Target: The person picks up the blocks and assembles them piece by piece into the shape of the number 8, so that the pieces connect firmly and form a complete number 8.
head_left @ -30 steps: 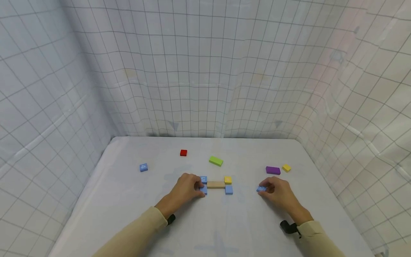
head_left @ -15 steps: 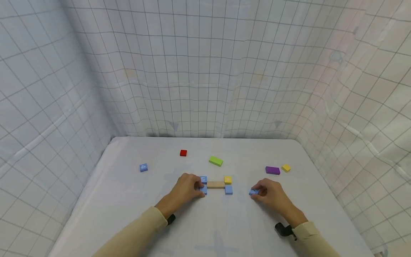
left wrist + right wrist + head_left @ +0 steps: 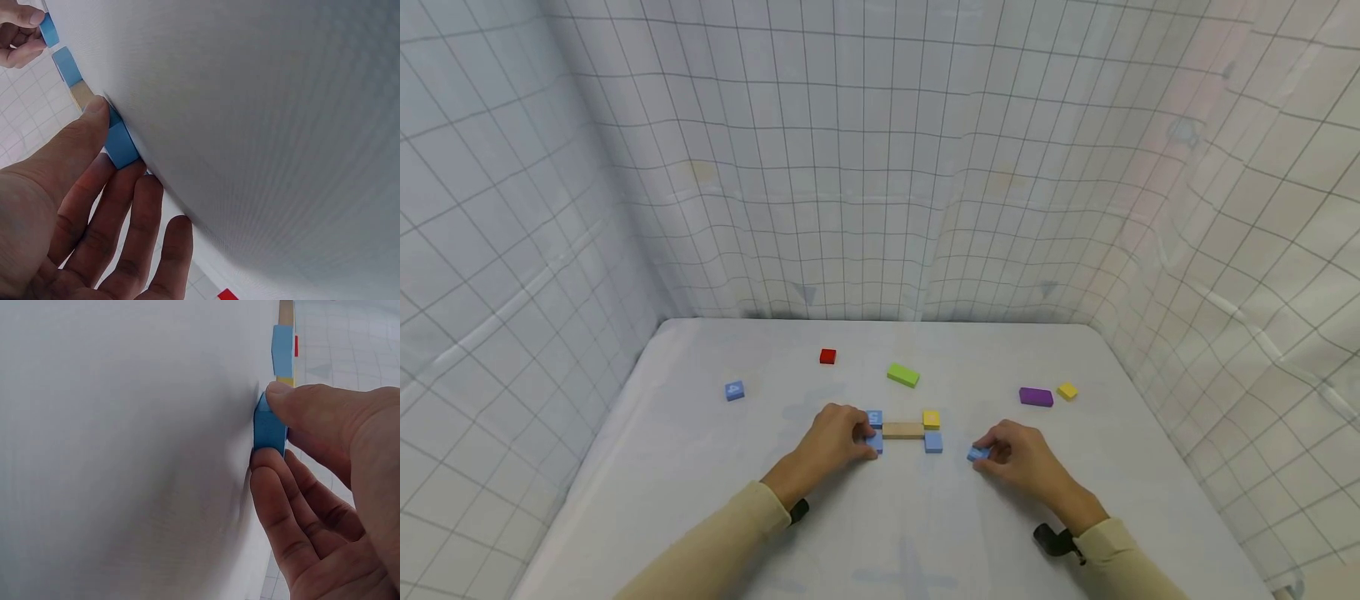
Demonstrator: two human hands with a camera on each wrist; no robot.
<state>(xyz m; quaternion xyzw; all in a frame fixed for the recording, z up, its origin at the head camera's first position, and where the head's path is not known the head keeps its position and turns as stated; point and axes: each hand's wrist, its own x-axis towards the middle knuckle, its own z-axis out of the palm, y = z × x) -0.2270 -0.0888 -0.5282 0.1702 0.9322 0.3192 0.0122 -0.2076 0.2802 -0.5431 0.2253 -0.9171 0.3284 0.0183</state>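
My left hand (image 3: 831,437) pinches a blue block (image 3: 122,145) between thumb and fingers at the left end of a small row. Directly behind that block lies a blue block marked 5 (image 3: 874,417). A plain wooden block (image 3: 902,431) spans from these to a yellow block (image 3: 931,419) and a blue block (image 3: 933,442) at the right end. To the right of the row, my right hand (image 3: 1018,458) grips another blue block (image 3: 270,430) by thumb and fingertips, close over the table, a small gap from the row.
Behind the row lie a red block (image 3: 827,357) and a lime green block (image 3: 903,375). A blue block marked 4 (image 3: 734,390) is at far left. A purple block (image 3: 1036,397) and a yellow block (image 3: 1067,392) sit at back right. Gridded white curtains (image 3: 850,167) surround the table.
My right hand has moved left and slightly nearer with its blue block, closing toward the row. The left hand stays in place on its blue block.
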